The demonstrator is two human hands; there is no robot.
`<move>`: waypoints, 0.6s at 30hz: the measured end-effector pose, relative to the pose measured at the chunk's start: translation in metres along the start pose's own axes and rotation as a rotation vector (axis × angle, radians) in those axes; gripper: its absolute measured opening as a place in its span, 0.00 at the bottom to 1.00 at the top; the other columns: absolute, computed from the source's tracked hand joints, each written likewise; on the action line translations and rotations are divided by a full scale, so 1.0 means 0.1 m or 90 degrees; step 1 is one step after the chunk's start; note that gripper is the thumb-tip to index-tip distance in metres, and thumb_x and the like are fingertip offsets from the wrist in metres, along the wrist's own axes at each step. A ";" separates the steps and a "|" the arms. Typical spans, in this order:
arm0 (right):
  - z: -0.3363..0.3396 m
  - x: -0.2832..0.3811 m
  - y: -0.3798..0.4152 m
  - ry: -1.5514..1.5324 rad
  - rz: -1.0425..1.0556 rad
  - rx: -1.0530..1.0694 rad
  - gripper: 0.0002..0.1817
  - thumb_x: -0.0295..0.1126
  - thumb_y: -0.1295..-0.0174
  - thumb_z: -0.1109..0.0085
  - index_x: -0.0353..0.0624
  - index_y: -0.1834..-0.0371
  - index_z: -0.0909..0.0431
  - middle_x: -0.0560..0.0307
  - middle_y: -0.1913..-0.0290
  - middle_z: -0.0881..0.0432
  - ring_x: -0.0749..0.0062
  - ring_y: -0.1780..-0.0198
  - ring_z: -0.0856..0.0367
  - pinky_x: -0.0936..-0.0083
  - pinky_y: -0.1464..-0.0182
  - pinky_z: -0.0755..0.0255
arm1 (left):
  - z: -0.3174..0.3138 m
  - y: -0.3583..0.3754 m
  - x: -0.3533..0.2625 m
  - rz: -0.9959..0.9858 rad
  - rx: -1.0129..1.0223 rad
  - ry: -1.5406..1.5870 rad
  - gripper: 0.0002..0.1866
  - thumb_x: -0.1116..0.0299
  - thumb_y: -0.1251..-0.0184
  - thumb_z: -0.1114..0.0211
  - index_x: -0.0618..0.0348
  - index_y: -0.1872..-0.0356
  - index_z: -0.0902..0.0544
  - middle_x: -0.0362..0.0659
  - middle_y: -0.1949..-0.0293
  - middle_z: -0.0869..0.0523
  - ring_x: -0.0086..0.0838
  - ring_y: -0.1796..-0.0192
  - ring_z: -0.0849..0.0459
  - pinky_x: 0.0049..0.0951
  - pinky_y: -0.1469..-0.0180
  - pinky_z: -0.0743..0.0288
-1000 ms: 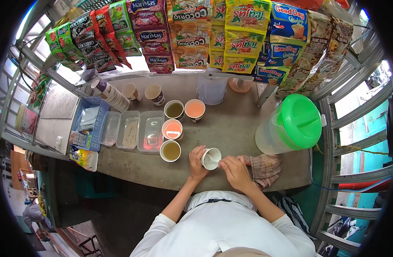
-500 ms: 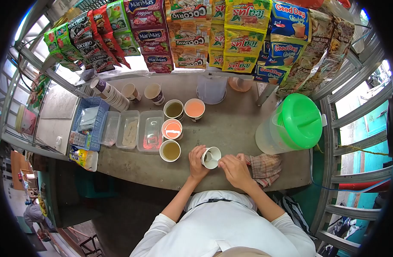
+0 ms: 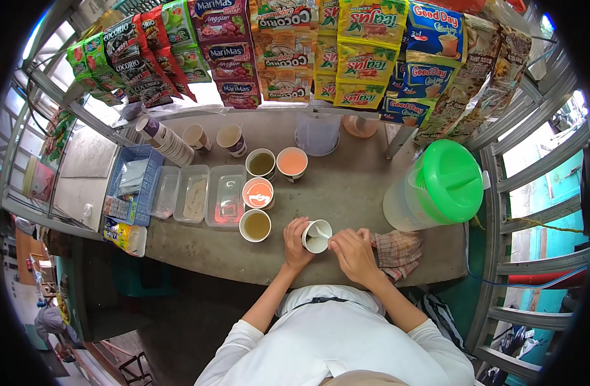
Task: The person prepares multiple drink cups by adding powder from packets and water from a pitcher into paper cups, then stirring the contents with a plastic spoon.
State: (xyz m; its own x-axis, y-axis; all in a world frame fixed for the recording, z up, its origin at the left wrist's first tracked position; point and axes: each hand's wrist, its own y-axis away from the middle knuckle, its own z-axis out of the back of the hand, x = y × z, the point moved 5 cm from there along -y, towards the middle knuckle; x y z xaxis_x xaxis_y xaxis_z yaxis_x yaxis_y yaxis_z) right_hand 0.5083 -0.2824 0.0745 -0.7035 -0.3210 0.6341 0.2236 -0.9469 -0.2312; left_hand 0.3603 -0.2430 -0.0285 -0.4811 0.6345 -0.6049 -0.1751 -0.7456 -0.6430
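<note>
My left hand (image 3: pixel 297 245) is wrapped around the side of a white paper cup (image 3: pixel 306 239) near the table's front edge. The cup leans a little to the right and has pale liquid low inside. A white spoon (image 3: pixel 320 231) reaches into it, its handle end pinched in the fingers of my right hand (image 3: pixel 355 252) at the rim. Left of this cup stands a paper cup of yellowish drink (image 3: pixel 257 226). Behind it are a cup of orange drink (image 3: pixel 258 192), a cup of darker greenish drink (image 3: pixel 261 165) and another cup of orange drink (image 3: pixel 292 162).
A clear pitcher with a green lid (image 3: pixel 451 183) stands at right, beside a checked cloth (image 3: pixel 398 253). Clear plastic containers (image 3: pixel 227 177), a blue basket (image 3: pixel 155 168) and stacked cups (image 3: pixel 169 145) fill the left side. Strips of drink sachets (image 3: pixel 285 51) hang above the back edge.
The white spoon has shifted inside the cup and more of it shows across the opening. Both hands stay in nearly the same place.
</note>
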 end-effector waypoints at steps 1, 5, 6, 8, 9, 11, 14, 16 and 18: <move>-0.02 -0.01 0.00 0.020 0.008 0.014 0.07 0.33 0.32 0.51 0.45 0.66 0.25 0.59 0.68 0.23 0.66 0.62 0.25 0.62 0.53 0.44 | 0.00 0.00 0.00 0.001 -0.001 0.000 0.38 0.67 0.60 0.20 0.58 0.44 0.30 0.52 0.47 0.20 0.48 0.45 0.22 0.44 0.42 0.31; 0.02 0.01 0.00 -0.002 0.006 -0.027 0.08 0.33 0.32 0.51 0.45 0.67 0.25 0.59 0.68 0.23 0.66 0.62 0.26 0.62 0.53 0.44 | 0.01 -0.01 -0.01 0.001 0.006 0.004 0.38 0.67 0.60 0.20 0.58 0.44 0.30 0.52 0.46 0.20 0.48 0.45 0.22 0.44 0.41 0.31; 0.00 0.01 0.00 0.003 0.005 -0.011 0.08 0.33 0.32 0.51 0.45 0.67 0.25 0.59 0.68 0.23 0.66 0.62 0.26 0.63 0.53 0.44 | 0.01 -0.01 -0.01 0.003 0.005 0.004 0.38 0.67 0.61 0.20 0.58 0.44 0.30 0.52 0.46 0.20 0.48 0.45 0.22 0.44 0.41 0.31; -0.03 -0.02 0.01 0.016 0.001 0.019 0.08 0.33 0.31 0.51 0.45 0.67 0.25 0.60 0.68 0.23 0.66 0.62 0.26 0.63 0.54 0.44 | 0.00 -0.01 -0.02 0.005 0.004 0.008 0.39 0.68 0.61 0.20 0.58 0.44 0.30 0.52 0.46 0.20 0.48 0.45 0.22 0.44 0.41 0.31; -0.02 -0.02 0.01 0.014 -0.002 0.005 0.08 0.33 0.31 0.51 0.45 0.67 0.25 0.60 0.68 0.23 0.66 0.62 0.26 0.63 0.53 0.44 | 0.00 -0.01 -0.01 0.004 0.004 0.010 0.39 0.68 0.61 0.20 0.58 0.44 0.30 0.52 0.46 0.20 0.48 0.45 0.22 0.44 0.41 0.31; 0.01 0.00 0.01 0.007 -0.009 -0.020 0.08 0.33 0.31 0.51 0.45 0.67 0.25 0.60 0.68 0.23 0.66 0.61 0.26 0.63 0.53 0.44 | 0.01 -0.01 -0.01 0.004 0.005 0.007 0.39 0.68 0.62 0.20 0.58 0.44 0.30 0.52 0.46 0.20 0.48 0.45 0.22 0.44 0.41 0.31; -0.02 -0.05 0.02 -0.020 -0.017 0.016 0.08 0.33 0.31 0.51 0.46 0.67 0.25 0.60 0.67 0.23 0.66 0.61 0.25 0.63 0.54 0.44 | 0.00 -0.01 -0.02 0.005 0.007 0.007 0.39 0.69 0.62 0.20 0.58 0.44 0.30 0.52 0.46 0.20 0.48 0.45 0.22 0.44 0.41 0.31; 0.00 -0.03 0.01 0.005 -0.014 -0.005 0.09 0.33 0.31 0.52 0.46 0.68 0.25 0.60 0.67 0.23 0.67 0.61 0.25 0.63 0.53 0.44 | 0.00 0.00 0.00 0.007 0.004 0.011 0.39 0.69 0.61 0.20 0.58 0.44 0.30 0.52 0.46 0.20 0.48 0.45 0.22 0.44 0.41 0.31; 0.01 -0.03 0.01 -0.001 -0.020 -0.009 0.09 0.33 0.31 0.52 0.46 0.68 0.25 0.60 0.68 0.22 0.67 0.61 0.25 0.63 0.53 0.44 | 0.00 0.00 0.00 0.008 0.006 0.010 0.39 0.69 0.61 0.20 0.58 0.44 0.30 0.52 0.46 0.20 0.48 0.45 0.22 0.44 0.41 0.31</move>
State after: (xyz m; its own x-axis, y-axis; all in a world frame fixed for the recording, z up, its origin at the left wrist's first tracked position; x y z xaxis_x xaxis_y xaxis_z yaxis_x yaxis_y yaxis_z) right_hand 0.5108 -0.2822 0.0729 -0.7089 -0.2915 0.6423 0.1925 -0.9560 -0.2214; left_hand 0.3606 -0.2433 -0.0283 -0.4693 0.6282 -0.6206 -0.1772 -0.7555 -0.6308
